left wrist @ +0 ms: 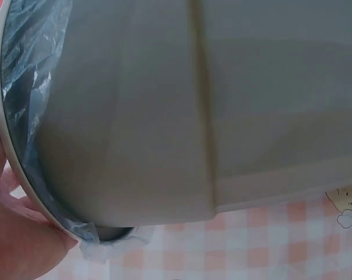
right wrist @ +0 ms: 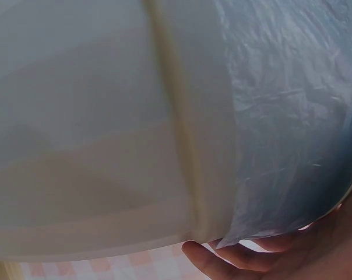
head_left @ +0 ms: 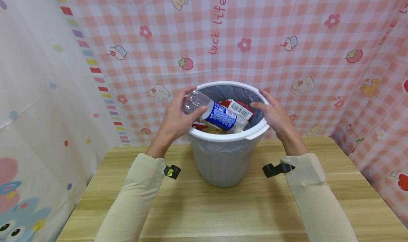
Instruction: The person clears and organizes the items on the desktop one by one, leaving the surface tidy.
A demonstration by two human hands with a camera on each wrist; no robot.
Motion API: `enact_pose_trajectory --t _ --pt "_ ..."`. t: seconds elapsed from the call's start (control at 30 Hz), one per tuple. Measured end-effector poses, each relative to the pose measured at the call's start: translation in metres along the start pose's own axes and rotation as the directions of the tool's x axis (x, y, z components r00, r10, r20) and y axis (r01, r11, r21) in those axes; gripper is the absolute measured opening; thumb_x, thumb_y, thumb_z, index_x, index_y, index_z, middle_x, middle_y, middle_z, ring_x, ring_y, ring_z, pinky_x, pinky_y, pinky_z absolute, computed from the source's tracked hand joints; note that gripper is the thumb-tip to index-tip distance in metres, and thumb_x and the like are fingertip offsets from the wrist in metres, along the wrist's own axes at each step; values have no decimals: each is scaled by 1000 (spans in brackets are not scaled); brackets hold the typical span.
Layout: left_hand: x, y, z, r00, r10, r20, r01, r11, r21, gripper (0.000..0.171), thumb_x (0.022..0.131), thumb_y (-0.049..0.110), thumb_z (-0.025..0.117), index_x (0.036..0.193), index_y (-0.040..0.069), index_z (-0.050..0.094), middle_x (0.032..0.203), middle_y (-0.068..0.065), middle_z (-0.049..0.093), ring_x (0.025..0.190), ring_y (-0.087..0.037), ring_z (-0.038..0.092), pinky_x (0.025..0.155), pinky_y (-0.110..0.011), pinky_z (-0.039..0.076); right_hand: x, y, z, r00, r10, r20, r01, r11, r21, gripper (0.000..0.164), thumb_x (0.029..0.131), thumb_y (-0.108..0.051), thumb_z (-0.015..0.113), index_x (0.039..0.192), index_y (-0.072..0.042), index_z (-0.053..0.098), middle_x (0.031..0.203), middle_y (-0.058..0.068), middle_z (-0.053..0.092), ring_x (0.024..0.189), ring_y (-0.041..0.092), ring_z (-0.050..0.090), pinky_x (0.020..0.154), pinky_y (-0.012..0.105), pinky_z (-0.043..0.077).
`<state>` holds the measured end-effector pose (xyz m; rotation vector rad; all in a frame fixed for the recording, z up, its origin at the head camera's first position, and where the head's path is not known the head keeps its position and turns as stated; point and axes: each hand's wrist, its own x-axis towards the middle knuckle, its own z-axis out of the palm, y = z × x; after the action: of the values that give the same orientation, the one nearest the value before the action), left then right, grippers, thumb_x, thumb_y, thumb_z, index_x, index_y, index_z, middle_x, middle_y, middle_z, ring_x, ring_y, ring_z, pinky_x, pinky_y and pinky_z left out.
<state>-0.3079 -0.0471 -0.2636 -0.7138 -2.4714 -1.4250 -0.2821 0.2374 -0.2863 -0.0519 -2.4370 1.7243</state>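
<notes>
A grey trash can [head_left: 223, 164] with a white rim [head_left: 232, 138] and a plastic liner [left wrist: 39, 76] stands upright on the table. My left hand [head_left: 176, 119] grips the rim at the left, its thumb reaching inward against a clear plastic bottle [head_left: 197, 102] with a blue label. The bottle lies slanted across the top of the contents, its clear end by my left palm. At the right side, my right hand [head_left: 276, 114] grips the rim, thumb inside and fingers [right wrist: 234, 256] along the outer wall. Red packaging [head_left: 250, 114] with a white barcode label lies beside the bottle.
The can stands on a wood-grain table [head_left: 223, 213], near its back edge. Behind hangs a pink checked curtain [head_left: 271, 33], and a white patterned curtain [head_left: 47, 93] hangs at the left. Black straps [head_left: 276, 169] circle both sleeved wrists.
</notes>
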Motion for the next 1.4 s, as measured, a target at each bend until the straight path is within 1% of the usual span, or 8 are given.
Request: enact_pose_trajectory --t 0.17,0.27,0.43,0.6,0.7,1.07,1.23,1.4 --pt "1 6 3 996 93 4 -93 987 128 69 87 32 76 148 21 45 147 -5 49 132 -23 48 110 -43 39 -1 0 1 1000 -1 -4 1 1000 -5 73 101 -32 52 160 -22 11 149 19 46 70 16 70 56 23 53" --pt "2 8 4 994 105 36 -110 979 171 69 89 32 75 150 21 44 153 -3 44 139 -23 42 114 -45 33 -2 0 1 1000 -4 -1 4 1000 3 72 101 -32 51 160 -22 11 149 19 46 71 16 70 56 23 53" --pt "3 7 3 994 62 92 -80 975 208 68 92 35 70 151 23 41 155 -2 42 143 -22 37 117 -44 29 -2 -1 0 1000 -1 2 1 1000 19 73 101 -31 52 160 -22 11 148 21 47 73 16 71 58 23 54" --pt "5 6 2 988 43 146 -83 957 279 67 95 43 64 153 28 36 158 -2 36 146 -24 31 118 -48 26 -2 -2 -1 1000 7 -2 -7 1000 26 73 101 -30 52 160 -21 12 143 21 52 72 20 72 57 24 55" --pt "5 6 1 987 37 155 -85 945 317 67 95 45 62 154 26 36 158 -6 36 146 -27 30 117 -50 26 -3 -3 -1 1000 12 0 -12 999 36 72 101 -29 52 160 -21 12 140 21 55 72 21 72 57 25 55" --pt "8 10 0 972 -116 205 3 876 482 74 96 55 53 156 16 31 156 -17 37 147 -33 26 119 -48 23 -3 -3 -1 1000 17 16 -18 999 35 74 101 -31 52 160 -22 10 138 24 55 73 19 71 59 25 55" --pt "7 9 1 972 -125 198 18 883 469 73 96 55 52 156 19 31 157 -14 36 147 -32 27 119 -50 22 -3 -2 0 1000 17 19 -18 999 41 73 101 -31 52 160 -22 9 136 25 56 72 19 71 58 25 55" --pt "6 7 1 979 -100 179 11 898 439 71 96 55 53 155 22 32 157 -10 37 147 -32 27 118 -52 22 -2 -2 0 1000 14 21 -14 999 43 74 101 -31 52 160 -23 9 137 24 57 71 18 71 58 25 55"
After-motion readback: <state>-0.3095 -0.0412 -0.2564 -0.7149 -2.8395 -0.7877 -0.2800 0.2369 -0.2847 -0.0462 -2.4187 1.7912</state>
